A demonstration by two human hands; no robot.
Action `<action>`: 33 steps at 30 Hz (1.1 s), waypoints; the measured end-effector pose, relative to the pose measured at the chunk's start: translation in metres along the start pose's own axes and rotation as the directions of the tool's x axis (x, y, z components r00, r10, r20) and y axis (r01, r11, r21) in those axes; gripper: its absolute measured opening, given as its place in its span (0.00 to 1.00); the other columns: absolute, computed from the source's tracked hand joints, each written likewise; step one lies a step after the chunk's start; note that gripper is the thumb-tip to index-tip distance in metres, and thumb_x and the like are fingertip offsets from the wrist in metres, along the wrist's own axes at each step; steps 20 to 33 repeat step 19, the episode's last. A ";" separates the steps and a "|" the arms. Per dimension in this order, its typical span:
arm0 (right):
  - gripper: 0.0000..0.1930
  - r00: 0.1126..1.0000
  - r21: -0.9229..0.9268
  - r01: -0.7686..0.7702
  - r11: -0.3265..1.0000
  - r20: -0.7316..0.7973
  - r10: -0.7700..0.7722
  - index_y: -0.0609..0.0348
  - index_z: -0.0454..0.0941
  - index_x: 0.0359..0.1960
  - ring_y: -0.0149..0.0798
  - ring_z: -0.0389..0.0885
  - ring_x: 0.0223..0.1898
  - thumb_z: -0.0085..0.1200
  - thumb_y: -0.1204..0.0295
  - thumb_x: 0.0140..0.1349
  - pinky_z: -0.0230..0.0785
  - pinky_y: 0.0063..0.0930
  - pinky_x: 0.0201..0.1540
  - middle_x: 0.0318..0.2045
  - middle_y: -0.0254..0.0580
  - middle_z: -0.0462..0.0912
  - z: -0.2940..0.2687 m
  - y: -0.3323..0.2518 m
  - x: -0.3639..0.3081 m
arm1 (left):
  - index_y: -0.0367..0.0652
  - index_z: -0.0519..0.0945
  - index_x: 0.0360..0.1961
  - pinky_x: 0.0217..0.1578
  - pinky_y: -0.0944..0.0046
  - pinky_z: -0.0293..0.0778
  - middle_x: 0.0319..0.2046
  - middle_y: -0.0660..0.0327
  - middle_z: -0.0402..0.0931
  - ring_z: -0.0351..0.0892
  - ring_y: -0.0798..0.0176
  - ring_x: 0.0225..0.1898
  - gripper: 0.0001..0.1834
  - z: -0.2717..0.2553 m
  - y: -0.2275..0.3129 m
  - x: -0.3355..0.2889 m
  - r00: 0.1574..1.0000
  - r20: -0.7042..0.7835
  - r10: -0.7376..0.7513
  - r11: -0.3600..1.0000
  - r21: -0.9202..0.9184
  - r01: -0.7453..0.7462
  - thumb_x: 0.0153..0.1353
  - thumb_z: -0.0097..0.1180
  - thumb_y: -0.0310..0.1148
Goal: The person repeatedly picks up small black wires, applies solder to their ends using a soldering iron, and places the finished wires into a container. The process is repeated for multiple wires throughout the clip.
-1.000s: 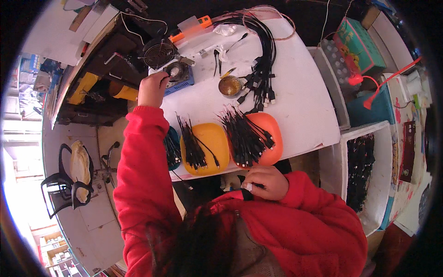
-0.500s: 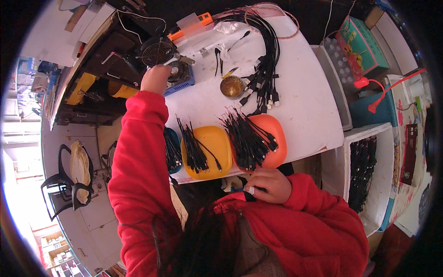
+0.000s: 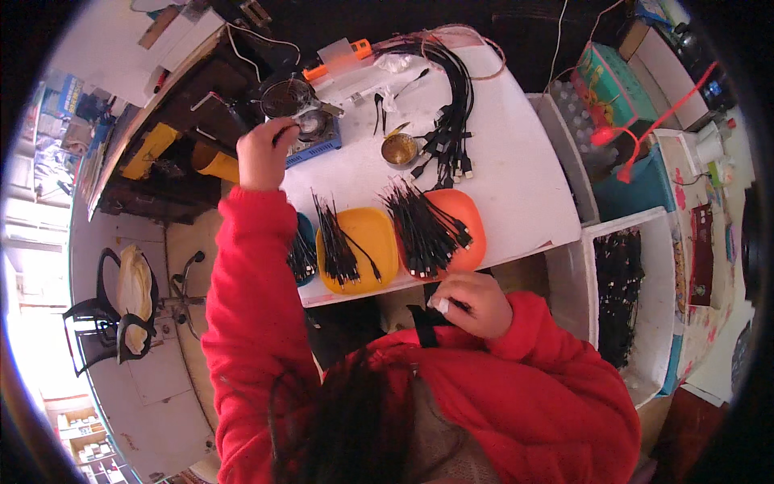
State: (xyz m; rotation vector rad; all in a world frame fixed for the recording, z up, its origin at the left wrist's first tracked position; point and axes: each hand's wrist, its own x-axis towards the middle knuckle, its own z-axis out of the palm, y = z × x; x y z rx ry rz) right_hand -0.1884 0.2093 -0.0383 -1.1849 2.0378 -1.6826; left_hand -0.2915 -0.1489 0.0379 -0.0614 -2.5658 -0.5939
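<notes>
My left hand (image 3: 263, 153) is over the left end of the white table, with finger and thumb curled toward each other beside a blue box-shaped device (image 3: 316, 148) that has a round metal pot on top. Something dark shows between those fingertips, too small to name. Close to my chest, my right hand (image 3: 477, 306) is closed, its fingers bent, and a small white piece shows at the fingertips. Just beyond it, black cables (image 3: 421, 234) with bare wire ends lie in an orange tray (image 3: 472, 256). More black cables lie in a yellow tray (image 3: 385, 226) and a blue tray (image 3: 306, 278).
A round metal bowl (image 3: 399, 150) stands mid-table near a long bundle of black cables (image 3: 459, 97). A fan guard (image 3: 288, 98) stands behind the blue device. At the right, a white foam box (image 3: 588, 298) holds many cables. A black chair (image 3: 105, 310) stands at the left.
My left hand has drawn back slightly from the blue device, and its fingers show more clearly. My right hand stays near my chest, a little off the orange tray. The whole view has shifted slightly.
</notes>
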 end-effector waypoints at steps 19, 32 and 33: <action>0.23 0.955 -0.006 0.037 0.999 -0.295 -0.037 0.65 0.67 0.51 0.39 0.82 0.28 0.41 0.56 0.69 0.73 0.31 0.33 0.26 0.39 0.79 -0.083 -0.165 -0.063 | 0.38 0.51 0.68 0.59 0.54 0.62 0.62 0.43 0.61 0.63 0.47 0.63 0.39 -0.088 0.241 -0.149 0.968 0.250 -0.023 0.284 -0.927 0.247 0.64 0.54 0.44; 0.23 0.955 -0.006 0.037 0.999 -0.295 -0.037 0.65 0.67 0.51 0.39 0.82 0.28 0.41 0.56 0.69 0.73 0.31 0.33 0.26 0.39 0.79 -0.083 -0.165 -0.063 | 0.38 0.51 0.68 0.59 0.54 0.62 0.62 0.43 0.61 0.63 0.47 0.63 0.39 -0.088 0.241 -0.149 0.968 0.250 -0.023 0.284 -0.927 0.247 0.64 0.54 0.44; 0.23 0.955 -0.006 0.037 0.999 -0.295 -0.037 0.65 0.67 0.51 0.39 0.82 0.28 0.41 0.56 0.69 0.73 0.31 0.33 0.26 0.39 0.79 -0.083 -0.165 -0.063 | 0.38 0.51 0.68 0.59 0.54 0.62 0.62 0.43 0.61 0.63 0.47 0.63 0.39 -0.088 0.241 -0.149 0.968 0.250 -0.023 0.284 -0.927 0.247 0.64 0.54 0.44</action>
